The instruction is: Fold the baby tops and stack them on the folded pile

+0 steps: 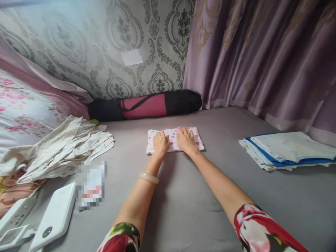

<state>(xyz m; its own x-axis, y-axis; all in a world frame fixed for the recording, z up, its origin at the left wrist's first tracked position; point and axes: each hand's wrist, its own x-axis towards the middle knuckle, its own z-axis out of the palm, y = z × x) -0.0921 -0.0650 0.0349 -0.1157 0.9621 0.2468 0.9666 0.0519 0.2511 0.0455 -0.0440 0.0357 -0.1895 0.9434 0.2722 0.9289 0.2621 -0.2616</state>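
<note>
A white cloth with pink and red hearts [173,142], folded into a flat rectangle, lies on the grey sheet. My left hand [161,142] rests on its left part with the fingers curled under; what they hold, if anything, is hidden. On the right part of the same cloth, my right hand [186,139] lies palm down with its fingers somewhat spread. A pale bangle [149,178] is round my left wrist.
Crumpled light garments [65,147] lie left, near a blurred packet [92,185], a white power bank [55,215] and a power strip [17,217]. Folded cloths [291,148] are stacked right. A black and red roll bag [144,106] lies along the wall.
</note>
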